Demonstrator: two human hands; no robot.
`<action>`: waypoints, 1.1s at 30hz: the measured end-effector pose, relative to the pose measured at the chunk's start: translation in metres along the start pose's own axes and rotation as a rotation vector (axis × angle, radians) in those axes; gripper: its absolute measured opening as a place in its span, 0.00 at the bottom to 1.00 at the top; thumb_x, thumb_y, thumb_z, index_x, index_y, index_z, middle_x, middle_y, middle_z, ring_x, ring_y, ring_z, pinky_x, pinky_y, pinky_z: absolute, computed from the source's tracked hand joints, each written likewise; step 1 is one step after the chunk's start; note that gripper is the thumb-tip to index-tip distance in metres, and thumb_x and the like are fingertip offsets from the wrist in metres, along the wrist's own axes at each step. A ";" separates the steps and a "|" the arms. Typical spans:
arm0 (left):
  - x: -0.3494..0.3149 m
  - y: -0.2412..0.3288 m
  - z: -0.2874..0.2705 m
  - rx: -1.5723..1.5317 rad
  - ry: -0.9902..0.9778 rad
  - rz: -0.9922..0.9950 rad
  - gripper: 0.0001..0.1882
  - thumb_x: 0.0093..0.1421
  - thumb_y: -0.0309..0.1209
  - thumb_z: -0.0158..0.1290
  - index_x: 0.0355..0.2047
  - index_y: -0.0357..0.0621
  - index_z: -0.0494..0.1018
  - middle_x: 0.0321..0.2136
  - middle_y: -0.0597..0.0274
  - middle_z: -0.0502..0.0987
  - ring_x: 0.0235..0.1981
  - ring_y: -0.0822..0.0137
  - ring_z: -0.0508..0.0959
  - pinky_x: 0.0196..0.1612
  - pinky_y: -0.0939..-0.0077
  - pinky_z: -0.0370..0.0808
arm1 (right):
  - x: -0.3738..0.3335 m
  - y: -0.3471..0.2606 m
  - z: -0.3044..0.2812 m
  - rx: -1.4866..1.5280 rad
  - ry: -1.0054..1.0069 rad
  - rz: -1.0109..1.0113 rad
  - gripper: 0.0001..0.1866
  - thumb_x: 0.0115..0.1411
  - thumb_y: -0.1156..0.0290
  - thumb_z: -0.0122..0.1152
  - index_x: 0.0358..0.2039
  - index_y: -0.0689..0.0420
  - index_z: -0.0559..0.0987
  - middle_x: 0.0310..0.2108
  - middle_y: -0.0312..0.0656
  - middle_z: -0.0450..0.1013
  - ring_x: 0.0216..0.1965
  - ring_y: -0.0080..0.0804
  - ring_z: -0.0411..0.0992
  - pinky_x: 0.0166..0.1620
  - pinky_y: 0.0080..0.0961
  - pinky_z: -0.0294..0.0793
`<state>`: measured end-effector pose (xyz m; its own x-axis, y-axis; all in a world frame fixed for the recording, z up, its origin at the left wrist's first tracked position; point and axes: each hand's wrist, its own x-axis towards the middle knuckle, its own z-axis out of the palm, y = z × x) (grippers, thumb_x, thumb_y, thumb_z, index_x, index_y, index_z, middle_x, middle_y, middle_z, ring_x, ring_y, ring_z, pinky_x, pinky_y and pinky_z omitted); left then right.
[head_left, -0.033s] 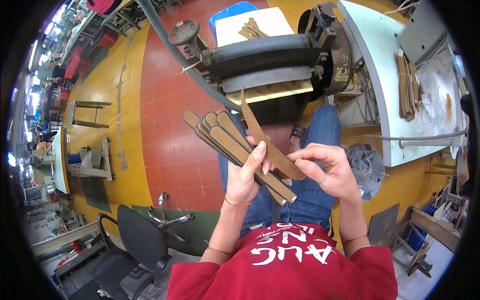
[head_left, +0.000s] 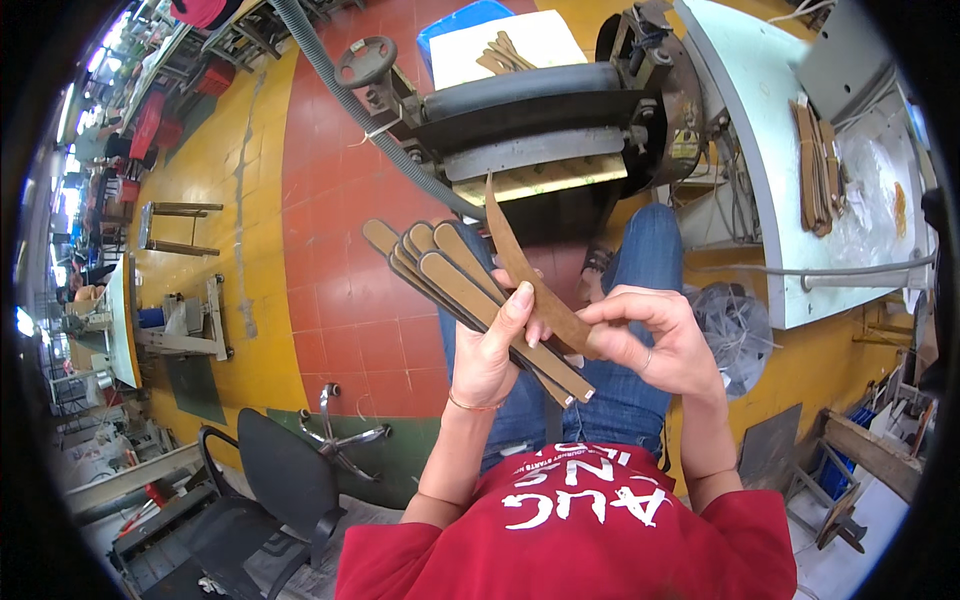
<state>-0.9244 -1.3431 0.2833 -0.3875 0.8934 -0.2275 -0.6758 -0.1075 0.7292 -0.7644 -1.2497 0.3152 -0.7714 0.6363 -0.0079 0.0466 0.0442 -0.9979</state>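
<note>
Brown strip [head_left: 513, 255] now tilts slightly steeper toward eleven o'clock, right hand [head_left: 662, 342] pinching its lower end, left hand [head_left: 488, 352] clasping fanned strips [head_left: 462, 287], presumably keeping them bundled.

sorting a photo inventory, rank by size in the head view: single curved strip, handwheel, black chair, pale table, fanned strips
1. Pale table
2. Black chair
3. Fanned strips
4. Single curved strip
5. Handwheel

Being nearer may enlarge 3 and 4.
</note>
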 end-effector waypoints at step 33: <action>-0.022 0.000 -0.001 0.244 -0.029 -0.157 0.08 0.58 0.28 0.54 0.36 0.37 0.72 0.25 0.66 0.74 0.22 0.78 0.71 0.24 0.86 0.66 | -0.016 0.007 0.019 -0.111 0.133 -0.113 0.06 0.56 0.76 0.59 0.29 0.67 0.77 0.24 0.42 0.73 0.25 0.26 0.71 0.29 0.20 0.69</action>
<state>-0.9166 -1.3633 0.2871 -0.2696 0.9034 -0.3335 -0.5540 0.1378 0.8211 -0.7637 -1.2736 0.3072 -0.6856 0.7181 0.1195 0.0396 0.2007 -0.9788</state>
